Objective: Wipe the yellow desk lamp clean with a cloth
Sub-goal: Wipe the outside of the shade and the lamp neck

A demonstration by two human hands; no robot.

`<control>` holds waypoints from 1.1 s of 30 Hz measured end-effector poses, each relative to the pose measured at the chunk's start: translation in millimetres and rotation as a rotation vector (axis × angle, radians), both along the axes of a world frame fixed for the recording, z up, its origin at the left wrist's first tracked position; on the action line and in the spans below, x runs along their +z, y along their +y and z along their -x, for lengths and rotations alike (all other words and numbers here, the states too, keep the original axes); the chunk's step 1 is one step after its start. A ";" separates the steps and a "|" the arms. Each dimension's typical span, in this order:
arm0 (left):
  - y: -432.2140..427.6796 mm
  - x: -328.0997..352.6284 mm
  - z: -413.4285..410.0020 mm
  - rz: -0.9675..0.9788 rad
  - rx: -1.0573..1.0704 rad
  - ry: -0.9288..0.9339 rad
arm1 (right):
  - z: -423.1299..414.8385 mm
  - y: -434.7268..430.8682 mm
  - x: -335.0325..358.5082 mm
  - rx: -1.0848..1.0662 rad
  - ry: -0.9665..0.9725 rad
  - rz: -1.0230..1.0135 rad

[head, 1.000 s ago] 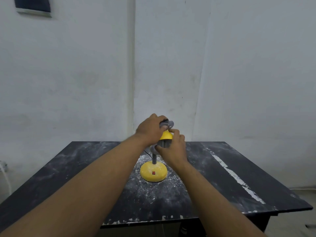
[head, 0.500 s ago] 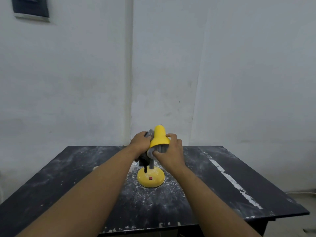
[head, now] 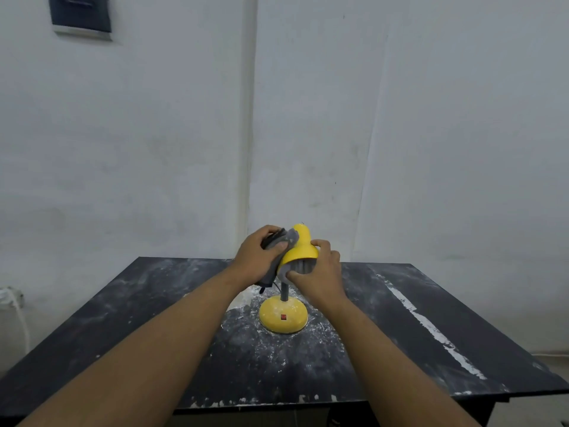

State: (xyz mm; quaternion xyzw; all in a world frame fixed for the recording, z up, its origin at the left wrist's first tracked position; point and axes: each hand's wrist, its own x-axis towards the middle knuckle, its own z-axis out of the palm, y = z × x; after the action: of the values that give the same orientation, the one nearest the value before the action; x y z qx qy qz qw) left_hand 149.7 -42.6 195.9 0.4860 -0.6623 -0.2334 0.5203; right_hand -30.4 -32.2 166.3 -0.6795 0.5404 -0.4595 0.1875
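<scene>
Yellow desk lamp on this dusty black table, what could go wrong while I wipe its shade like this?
1. The left hand holds the grey cloth against the yellow lamp shade, and the right hand grips its rim. A hard push could bend the thin grey stem or tip the round yellow base.
2. White powder lies round the base on the black table; the cloth's hanging end may drag through it and smear the lamp.

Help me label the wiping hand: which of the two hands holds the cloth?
The left hand grips the grey cloth against the yellow lamp shade; the right hand holds only the shade's rim.
</scene>
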 end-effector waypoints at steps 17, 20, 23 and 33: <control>33.8 37.0 6.5 -0.045 0.075 0.240 | -15.0 41.1 51.7 0.031 -0.117 0.188; 46.9 50.0 26.1 -0.015 -0.027 0.329 | -32.0 46.0 65.5 0.246 -0.312 0.144; 47.8 50.4 37.8 0.014 -0.054 0.343 | -31.9 40.5 70.3 0.142 -0.448 0.175; 40.0 -6.9 31.4 -0.380 -0.050 0.020 | 23.9 12.4 61.3 -0.015 -0.246 0.352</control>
State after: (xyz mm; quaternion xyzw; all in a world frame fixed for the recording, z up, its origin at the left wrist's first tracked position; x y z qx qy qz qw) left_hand 118.2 -2.6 188.9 0.5567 -0.6130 -0.3718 0.4197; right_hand -54.3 -19.9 227.6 -0.6367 0.4298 -0.6274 0.1271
